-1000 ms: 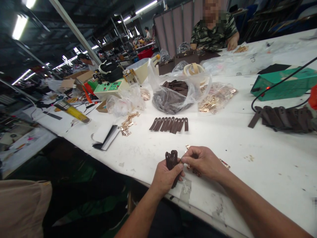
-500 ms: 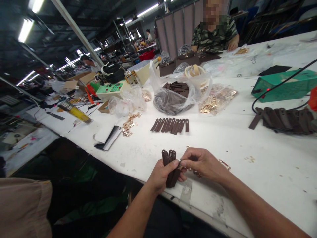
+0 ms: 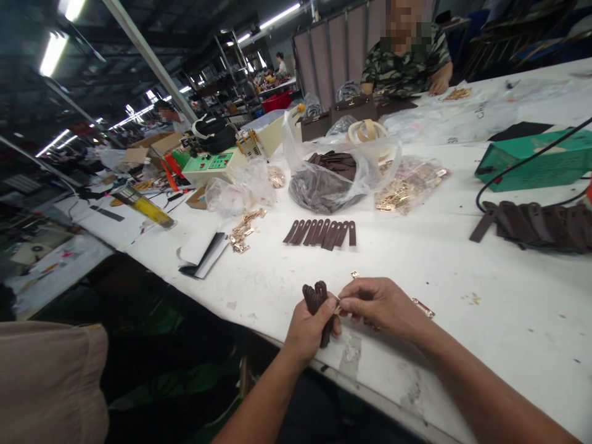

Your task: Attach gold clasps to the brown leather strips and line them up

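A bundle of dark brown leather tabs [image 3: 315,297] with holed, rounded ends is gripped in my left hand [image 3: 301,328], near the table's front edge. My right hand [image 3: 379,303] meets it at the thumb, its fingertips pinched on something small and pale that I cannot make out. Gold metal fittings lie partly behind my right hand; one gold fitting [image 3: 423,308] shows beside the wrist. Beyond both hands, a row of similar brown tabs [image 3: 319,234] lies side by side on the white table [image 3: 259,277].
Gold fittings [image 3: 245,231] lie loose left of the row. Behind it stand a plastic bag of brown pieces [image 3: 324,192] and a bag of gold fittings [image 3: 398,194]. At right are a green box [image 3: 531,161] with a cable and piled tabs [image 3: 541,225]. A person [image 3: 409,65] sits opposite.
The tabs in my left hand have turned and now show more edge-on, bunched closer together. My right hand stays pinched beside the left thumb. The view has shifted slightly.
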`<state>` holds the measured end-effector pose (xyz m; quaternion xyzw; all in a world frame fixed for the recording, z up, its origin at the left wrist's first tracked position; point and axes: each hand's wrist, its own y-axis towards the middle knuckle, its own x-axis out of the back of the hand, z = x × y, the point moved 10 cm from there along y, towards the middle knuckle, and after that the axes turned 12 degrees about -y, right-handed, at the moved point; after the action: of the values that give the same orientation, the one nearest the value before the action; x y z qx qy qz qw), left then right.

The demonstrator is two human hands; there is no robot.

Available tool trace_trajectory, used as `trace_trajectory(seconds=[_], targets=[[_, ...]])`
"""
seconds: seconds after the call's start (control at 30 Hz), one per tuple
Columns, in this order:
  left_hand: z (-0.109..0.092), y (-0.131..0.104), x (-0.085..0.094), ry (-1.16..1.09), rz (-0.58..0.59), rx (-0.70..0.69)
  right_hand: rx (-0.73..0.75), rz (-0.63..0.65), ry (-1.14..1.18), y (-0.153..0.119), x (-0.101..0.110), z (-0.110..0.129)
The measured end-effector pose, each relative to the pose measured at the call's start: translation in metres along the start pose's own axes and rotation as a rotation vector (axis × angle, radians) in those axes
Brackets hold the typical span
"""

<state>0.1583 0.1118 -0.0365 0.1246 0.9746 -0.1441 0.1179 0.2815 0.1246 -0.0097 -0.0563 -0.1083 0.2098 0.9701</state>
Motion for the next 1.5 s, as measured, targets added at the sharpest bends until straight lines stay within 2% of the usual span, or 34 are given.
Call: trace_trajectory(seconds=[0.17,0.37,0.43,0.57,0.63,0.77,0.9,1.1,1.3,1.5], targets=[[-0.001,-0.012,0.007,0.091,-0.124,-0.052,-0.051,0.035,0.072,-0.004,0.009,-0.008],[-0.004,-0.012,0.004,0.204,-0.112,-0.013,-0.036,0.103,0.124,-0.009,0.018,-0.011],[-0.002,-0.007,0.002,0.166,-0.058,0.053,-0.03,0.116,0.139,-0.009,0.017,-0.008],[0.0,0.002,-0.012,0.035,0.128,0.148,0.024,0.143,0.161,-0.01,0.013,0.002],[0.001,0.005,-0.012,-0.011,0.143,0.178,0.033,0.142,0.16,-0.01,0.012,0.003],[0.005,0.007,-0.009,-0.047,0.121,0.19,0.028,0.108,0.18,-0.009,0.014,0.0],[-0.004,0.007,-0.007,0.0,0.073,0.071,0.003,0.077,0.217,-0.007,0.012,-0.004],[-0.01,0.006,0.0,-0.059,-0.07,-0.039,-0.044,-0.073,0.224,0.0,0.013,-0.013],[-0.005,0.007,0.004,-0.071,-0.138,-0.051,-0.117,-0.148,0.133,0.0,0.015,-0.018],[-0.004,0.011,0.005,-0.078,-0.167,-0.032,-0.095,-0.177,-0.017,-0.002,0.017,-0.006]])
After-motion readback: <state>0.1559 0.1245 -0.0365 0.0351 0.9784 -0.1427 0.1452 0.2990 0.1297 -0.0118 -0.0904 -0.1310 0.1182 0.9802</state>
